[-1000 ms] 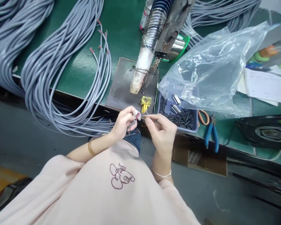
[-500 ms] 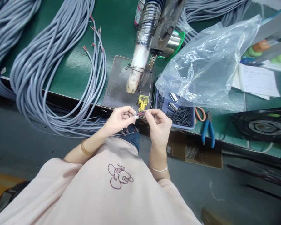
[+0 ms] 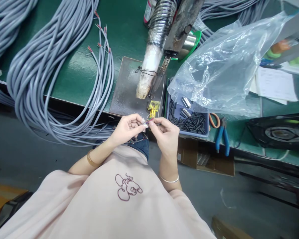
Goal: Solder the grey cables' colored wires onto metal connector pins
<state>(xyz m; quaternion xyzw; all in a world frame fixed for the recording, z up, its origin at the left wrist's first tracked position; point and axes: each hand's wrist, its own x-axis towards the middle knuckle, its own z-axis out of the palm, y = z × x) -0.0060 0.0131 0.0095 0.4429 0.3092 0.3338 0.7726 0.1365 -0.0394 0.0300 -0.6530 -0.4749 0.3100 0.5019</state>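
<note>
Thin coloured wires [image 3: 149,120] are held at the front edge of the workbench [image 3: 129,36], before the dark board [image 3: 124,89], and are gripped from both sides: they are pinched between the thumb and fingers of the left hand [image 3: 129,128], and also between the thumb and forefinger of the right hand [image 3: 165,134], so neither hand is released. The cores appear to be at a sorting or separating stage; whether anything is attached to their ends cannot be told, as these are partly covered by the fingertips. What is done can be judged from the grey cables [image 3: 59,63] draped over the left part of the bench's front edge: at several tips the jacket is already removed and red cores [image 3: 90,49] are exposed. Much seems to be left, since many lengths are heaped there, while two multi-pin connectors [image 3: 186,102] are seen lying loose towards the left side of the blue bin [image 3: 194,133], among black sleeves [image 3: 198,123]. A yellow clip [image 3: 153,107] is set near the board's front right corner, and blue-handled pliers [image 3: 223,136] are left untouched at the bench's front edge, right of the bin
</note>
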